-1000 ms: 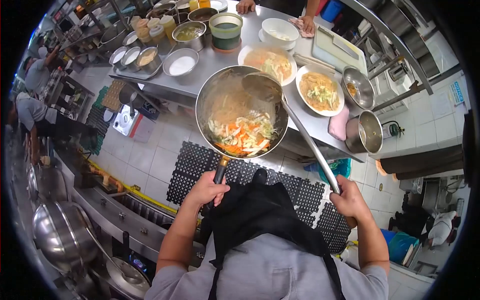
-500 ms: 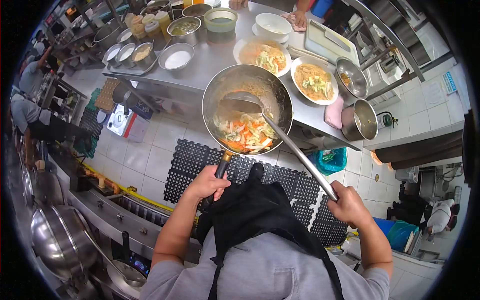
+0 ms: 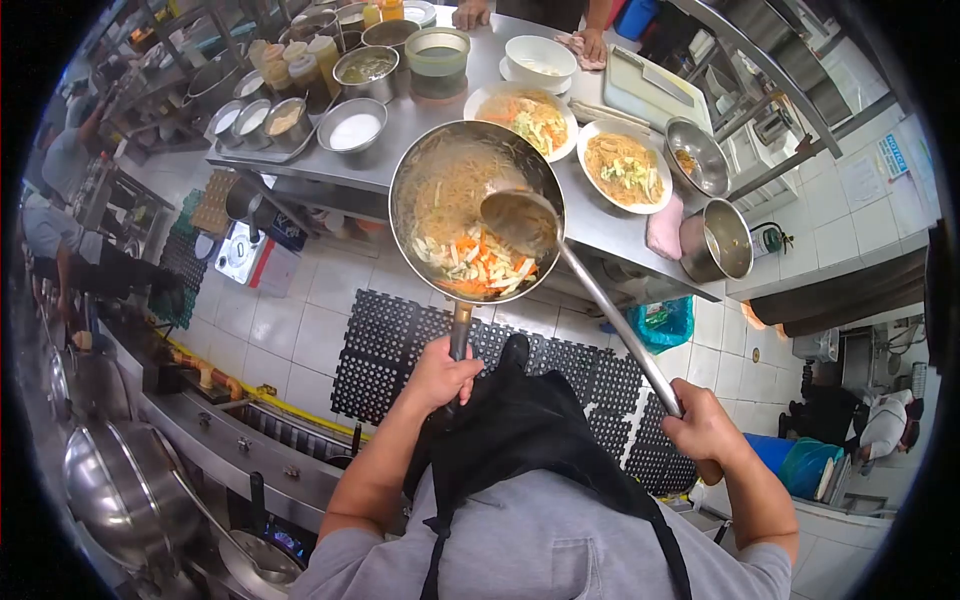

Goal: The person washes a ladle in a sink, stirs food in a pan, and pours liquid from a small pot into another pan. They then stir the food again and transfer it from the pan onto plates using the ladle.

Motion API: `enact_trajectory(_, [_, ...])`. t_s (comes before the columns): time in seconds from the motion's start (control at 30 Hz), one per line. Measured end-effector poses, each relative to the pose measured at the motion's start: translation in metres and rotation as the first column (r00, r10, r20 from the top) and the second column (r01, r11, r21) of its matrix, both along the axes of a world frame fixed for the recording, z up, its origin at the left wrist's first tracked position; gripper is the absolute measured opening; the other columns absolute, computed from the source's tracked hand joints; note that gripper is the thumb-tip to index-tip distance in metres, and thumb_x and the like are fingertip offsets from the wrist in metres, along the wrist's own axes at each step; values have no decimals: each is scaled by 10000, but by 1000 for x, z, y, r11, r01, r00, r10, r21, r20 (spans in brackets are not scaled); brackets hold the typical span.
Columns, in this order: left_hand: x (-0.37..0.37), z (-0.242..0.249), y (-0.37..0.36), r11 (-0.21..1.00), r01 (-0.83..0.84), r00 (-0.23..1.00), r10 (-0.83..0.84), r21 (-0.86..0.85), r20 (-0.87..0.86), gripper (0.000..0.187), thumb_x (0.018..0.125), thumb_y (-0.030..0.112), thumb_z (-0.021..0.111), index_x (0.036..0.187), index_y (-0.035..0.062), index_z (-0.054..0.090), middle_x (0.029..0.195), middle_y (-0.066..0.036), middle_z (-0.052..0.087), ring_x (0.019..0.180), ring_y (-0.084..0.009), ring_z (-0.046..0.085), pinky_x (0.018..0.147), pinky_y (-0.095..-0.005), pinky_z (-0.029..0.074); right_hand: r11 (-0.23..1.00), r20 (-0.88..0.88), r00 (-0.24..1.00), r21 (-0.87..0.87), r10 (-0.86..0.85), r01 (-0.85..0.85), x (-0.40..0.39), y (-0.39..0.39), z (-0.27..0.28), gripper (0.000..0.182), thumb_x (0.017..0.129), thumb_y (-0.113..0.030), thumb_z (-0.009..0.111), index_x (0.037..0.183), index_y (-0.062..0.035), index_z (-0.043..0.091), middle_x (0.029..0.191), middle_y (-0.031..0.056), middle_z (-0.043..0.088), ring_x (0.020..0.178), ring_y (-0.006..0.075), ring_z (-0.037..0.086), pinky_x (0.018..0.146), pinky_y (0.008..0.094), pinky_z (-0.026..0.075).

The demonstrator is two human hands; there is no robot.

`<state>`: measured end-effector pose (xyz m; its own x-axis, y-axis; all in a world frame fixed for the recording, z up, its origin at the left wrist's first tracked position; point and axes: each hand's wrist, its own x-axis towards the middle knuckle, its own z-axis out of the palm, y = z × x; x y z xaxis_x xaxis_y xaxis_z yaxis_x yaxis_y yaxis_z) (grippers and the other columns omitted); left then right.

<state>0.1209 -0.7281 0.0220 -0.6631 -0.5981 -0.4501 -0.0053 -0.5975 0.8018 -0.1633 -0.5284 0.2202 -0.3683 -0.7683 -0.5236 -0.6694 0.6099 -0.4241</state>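
My left hand (image 3: 443, 374) is closed round the handle of a deep metal pan (image 3: 412, 165), which is held up near the front edge of the steel table. Inside the pan, thin noodles (image 3: 445, 195) cover the far part. Sliced cabbage and carrot (image 3: 478, 262) lie in the near part. A long-handled ladle (image 3: 622, 325) is gripped at its end by my right hand (image 3: 703, 425). Its bowl sits within the pan at the right, over the food, partly covering it. Just beyond the pan stand a plate of noodles with vegetables (image 3: 532, 120) and a second noodle plate (image 3: 622, 170).
Sauce bottles (image 3: 305, 70), metal bowls and a bowl of white powder (image 3: 353, 128) stand at the back left. A knife (image 3: 668, 86) lies on a cutting board (image 3: 640, 95), near another person's hand (image 3: 592, 48). Behind on the left runs a stove with a lit burner (image 3: 285, 542).
The pan has shifted slightly left and away from me, while its handle has swung right with my left hand. The ladle's bowl has moved right and turned inside the pan.
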Motion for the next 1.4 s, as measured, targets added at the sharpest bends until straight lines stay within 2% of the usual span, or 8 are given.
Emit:
enact_trajectory(0.13, [-23,5,5,996,-86,996,86,-13,-2,188,870,-16,636,824,39,462,552,-52,517,392,-138,520,352,-304,428,994,53,994,28,100,-102,12,-5,4,181,766,-74,599,894,37,532,599,187,566,514,287,588,540,430,480])
enact_trajectory(0.17, [-28,7,5,995,-99,995,100,-18,5,181,874,-16,630,825,33,463,546,-47,510,390,-138,520,348,-302,422,982,279,955,178,-106,57,17,-14,15,160,780,-54,580,898,28,511,588,157,555,476,254,570,494,402,467])
enact_trajectory(0.33, [-34,10,12,992,-113,992,115,-57,43,179,874,-17,627,829,35,462,547,-48,509,389,-138,515,347,-302,422,848,733,427,475,-530,236,9,-33,28,147,783,40,514,901,-25,456,548,72,484,374,170,487,341,331,416])
enact_trajectory(0.67, [-18,18,11,996,-81,994,84,-47,73,202,862,-24,636,807,53,457,541,-49,513,386,-141,506,353,-304,423,851,779,347,498,-523,165,-5,-32,13,169,794,43,527,907,-54,448,537,43,438,356,143,438,313,308,374])
enact_trajectory(0.77, [-19,16,10,996,-85,994,86,-19,62,211,860,-30,634,792,56,454,536,-50,512,382,-144,503,352,-305,422,807,799,129,565,-587,174,-14,-31,2,151,813,16,546,911,-64,463,533,34,430,348,127,413,312,298,360])
enact_trajectory(1.07, [-17,17,18,1000,-12,995,11,11,104,224,855,-42,633,791,59,445,535,-54,509,384,-150,505,353,-311,421,836,813,197,524,-548,166,-3,-29,-12,149,804,4,563,906,-63,478,528,31,431,341,123,415,305,287,360])
enact_trajectory(1.2, [-11,15,15,998,38,995,-42,52,88,205,852,-29,635,819,49,448,555,-53,519,395,-140,521,349,-301,432,798,811,-13,579,-585,166,-15,-26,-19,133,808,-1,565,897,-60,486,523,28,429,343,125,417,309,289,371])
enact_trajectory(1.4, [-3,18,18,990,32,999,-31,139,-7,217,866,-52,624,808,59,447,521,-45,478,385,-142,482,353,-304,405,849,825,222,470,-520,240,-19,-22,-12,135,803,1,538,913,-51,479,534,50,472,353,138,443,318,292,383])
